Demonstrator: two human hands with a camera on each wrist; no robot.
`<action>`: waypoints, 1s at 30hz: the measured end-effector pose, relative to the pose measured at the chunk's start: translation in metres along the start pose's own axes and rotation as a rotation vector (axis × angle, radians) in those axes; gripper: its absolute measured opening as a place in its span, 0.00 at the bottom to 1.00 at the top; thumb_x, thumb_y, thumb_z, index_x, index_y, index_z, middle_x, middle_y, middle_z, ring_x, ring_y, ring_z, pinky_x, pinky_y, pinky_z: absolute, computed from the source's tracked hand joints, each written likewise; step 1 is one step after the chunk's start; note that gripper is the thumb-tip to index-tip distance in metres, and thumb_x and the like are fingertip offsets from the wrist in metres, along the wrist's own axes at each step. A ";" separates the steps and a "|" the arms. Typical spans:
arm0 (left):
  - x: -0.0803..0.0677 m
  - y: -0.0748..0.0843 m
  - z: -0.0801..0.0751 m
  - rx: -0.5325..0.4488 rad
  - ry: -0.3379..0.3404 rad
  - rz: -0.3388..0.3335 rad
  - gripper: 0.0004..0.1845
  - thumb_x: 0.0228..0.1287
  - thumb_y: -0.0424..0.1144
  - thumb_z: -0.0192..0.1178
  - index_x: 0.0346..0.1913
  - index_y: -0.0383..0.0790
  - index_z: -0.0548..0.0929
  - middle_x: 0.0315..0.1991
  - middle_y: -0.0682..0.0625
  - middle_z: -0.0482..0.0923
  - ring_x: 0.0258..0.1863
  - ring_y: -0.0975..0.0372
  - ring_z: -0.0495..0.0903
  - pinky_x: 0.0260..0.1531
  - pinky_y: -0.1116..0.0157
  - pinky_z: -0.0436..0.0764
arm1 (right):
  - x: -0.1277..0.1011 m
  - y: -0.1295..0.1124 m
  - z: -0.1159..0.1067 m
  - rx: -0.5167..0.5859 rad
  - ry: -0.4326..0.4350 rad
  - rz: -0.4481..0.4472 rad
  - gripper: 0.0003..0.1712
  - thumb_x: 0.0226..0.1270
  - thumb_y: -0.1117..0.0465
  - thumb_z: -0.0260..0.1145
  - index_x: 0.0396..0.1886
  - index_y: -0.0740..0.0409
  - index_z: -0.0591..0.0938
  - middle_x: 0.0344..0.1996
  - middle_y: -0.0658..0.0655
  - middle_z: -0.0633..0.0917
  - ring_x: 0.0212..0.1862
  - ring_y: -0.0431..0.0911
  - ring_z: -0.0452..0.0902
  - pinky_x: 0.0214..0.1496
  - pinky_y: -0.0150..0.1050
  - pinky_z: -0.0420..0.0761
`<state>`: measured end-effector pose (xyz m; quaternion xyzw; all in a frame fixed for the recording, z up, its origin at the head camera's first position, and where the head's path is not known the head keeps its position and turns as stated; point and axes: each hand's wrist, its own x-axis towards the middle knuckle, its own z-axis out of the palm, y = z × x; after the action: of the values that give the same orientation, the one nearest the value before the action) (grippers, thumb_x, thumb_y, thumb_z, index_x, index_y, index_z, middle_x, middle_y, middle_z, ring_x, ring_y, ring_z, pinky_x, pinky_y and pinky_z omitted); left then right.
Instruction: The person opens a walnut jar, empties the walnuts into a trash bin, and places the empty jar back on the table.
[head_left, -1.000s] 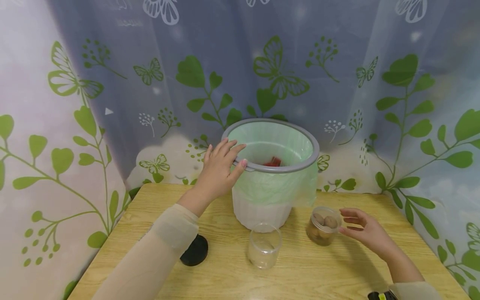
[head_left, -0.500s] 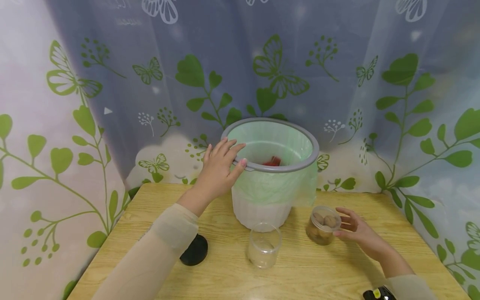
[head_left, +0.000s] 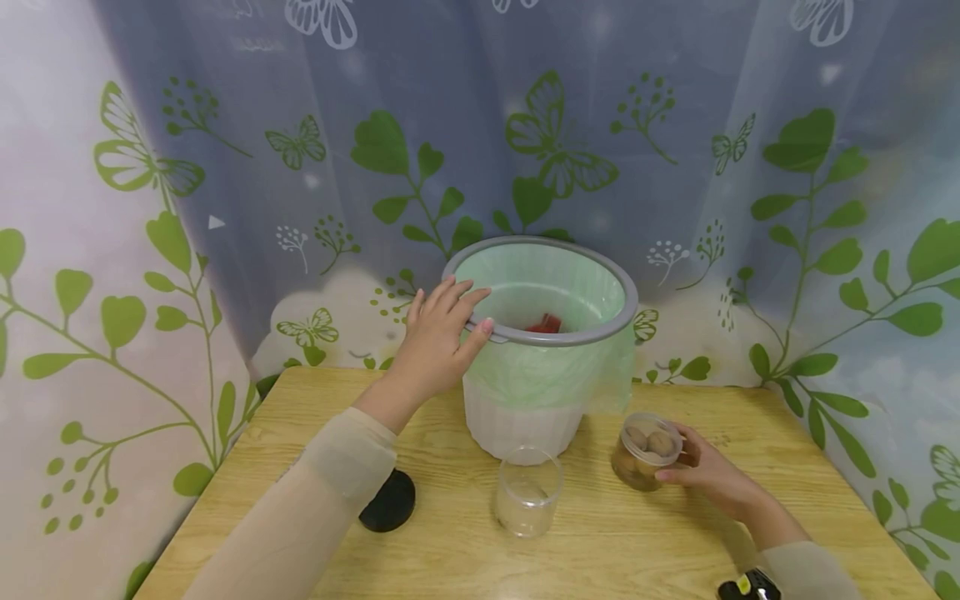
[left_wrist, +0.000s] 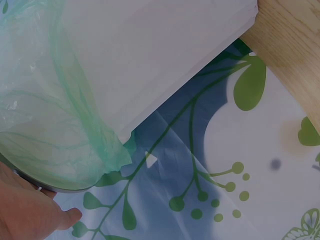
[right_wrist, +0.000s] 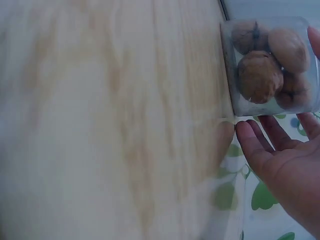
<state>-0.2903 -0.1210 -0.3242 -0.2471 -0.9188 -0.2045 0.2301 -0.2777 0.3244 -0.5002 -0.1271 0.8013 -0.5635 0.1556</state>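
Note:
My left hand (head_left: 435, 337) rests on the grey rim of a white bin (head_left: 521, 425) with a light green bag liner (head_left: 555, 375), its fingers spread and fairly straight. In the left wrist view, part of that hand (left_wrist: 27, 210) shows at the rim. My right hand (head_left: 716, 475) reaches about a clear plastic jar of walnuts (head_left: 636, 475), thumb at the near side and fingers behind. In the right wrist view the walnuts (right_wrist: 260, 75) show through the jar's wall, and the fingertips (right_wrist: 245, 131) lie right beside it; a firm grip is not visible.
A second clear jar (head_left: 529, 500) stands in front of the bin. A black round lid (head_left: 388, 502) lies by the left forearm. Something red (head_left: 546, 323) is inside the bin. A patterned curtain (head_left: 480, 125) hangs behind the wooden table (head_left: 600, 558).
My right hand has moved left to the walnut jar, its thumb now in front and fingers behind it. The left hand stays on the bin rim.

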 end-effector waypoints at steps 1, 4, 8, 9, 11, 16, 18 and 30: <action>0.000 0.000 0.000 0.000 -0.001 -0.001 0.33 0.79 0.63 0.34 0.76 0.50 0.65 0.76 0.45 0.58 0.78 0.51 0.46 0.71 0.37 0.42 | 0.001 0.001 0.000 -0.002 -0.002 0.000 0.55 0.66 0.64 0.70 0.80 0.63 0.43 0.71 0.78 0.55 0.70 0.72 0.53 0.63 0.59 0.68; 0.000 0.000 0.000 -0.001 -0.003 -0.003 0.32 0.79 0.63 0.35 0.76 0.50 0.64 0.76 0.46 0.58 0.78 0.51 0.46 0.71 0.37 0.41 | 0.002 0.001 0.000 -0.003 -0.015 -0.015 0.55 0.66 0.64 0.70 0.80 0.63 0.43 0.71 0.77 0.56 0.71 0.72 0.53 0.63 0.60 0.68; 0.000 0.000 0.000 -0.001 -0.003 -0.003 0.34 0.78 0.64 0.33 0.76 0.50 0.65 0.76 0.46 0.58 0.78 0.51 0.47 0.71 0.37 0.41 | 0.004 0.000 0.001 0.005 -0.015 -0.017 0.55 0.65 0.65 0.71 0.79 0.63 0.45 0.71 0.75 0.58 0.71 0.70 0.53 0.64 0.58 0.67; 0.000 0.000 0.000 -0.003 -0.004 -0.003 0.34 0.78 0.64 0.33 0.76 0.50 0.65 0.76 0.45 0.58 0.78 0.51 0.47 0.71 0.37 0.41 | 0.004 0.000 0.001 0.007 -0.016 -0.017 0.55 0.64 0.65 0.71 0.79 0.63 0.45 0.71 0.75 0.58 0.71 0.69 0.52 0.64 0.58 0.66; 0.000 0.000 0.000 -0.006 -0.006 -0.003 0.35 0.78 0.65 0.32 0.76 0.50 0.65 0.76 0.45 0.58 0.78 0.50 0.47 0.71 0.37 0.41 | 0.005 0.000 0.002 0.007 -0.021 -0.022 0.55 0.64 0.65 0.71 0.79 0.63 0.45 0.71 0.75 0.59 0.72 0.68 0.53 0.65 0.58 0.65; -0.001 0.000 0.000 -0.009 -0.002 0.002 0.34 0.78 0.64 0.33 0.76 0.49 0.65 0.76 0.44 0.58 0.78 0.50 0.47 0.71 0.36 0.41 | 0.007 0.000 0.004 -0.007 -0.021 -0.032 0.55 0.63 0.65 0.72 0.79 0.62 0.45 0.71 0.74 0.60 0.69 0.57 0.60 0.66 0.55 0.64; -0.001 0.000 0.000 -0.008 0.000 0.003 0.33 0.79 0.64 0.34 0.76 0.49 0.65 0.76 0.44 0.58 0.78 0.50 0.47 0.71 0.37 0.41 | 0.008 0.001 0.004 -0.012 -0.015 -0.031 0.56 0.63 0.65 0.73 0.79 0.62 0.45 0.71 0.74 0.60 0.69 0.57 0.59 0.66 0.56 0.64; -0.001 0.000 0.000 -0.008 -0.004 -0.001 0.36 0.77 0.67 0.30 0.76 0.50 0.65 0.76 0.45 0.58 0.78 0.51 0.47 0.71 0.37 0.40 | 0.013 0.005 0.004 -0.006 -0.002 -0.004 0.55 0.62 0.64 0.74 0.79 0.61 0.47 0.71 0.73 0.59 0.67 0.53 0.62 0.60 0.41 0.70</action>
<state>-0.2901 -0.1216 -0.3249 -0.2481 -0.9186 -0.2076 0.2271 -0.2881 0.3180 -0.5070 -0.1298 0.8027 -0.5612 0.1546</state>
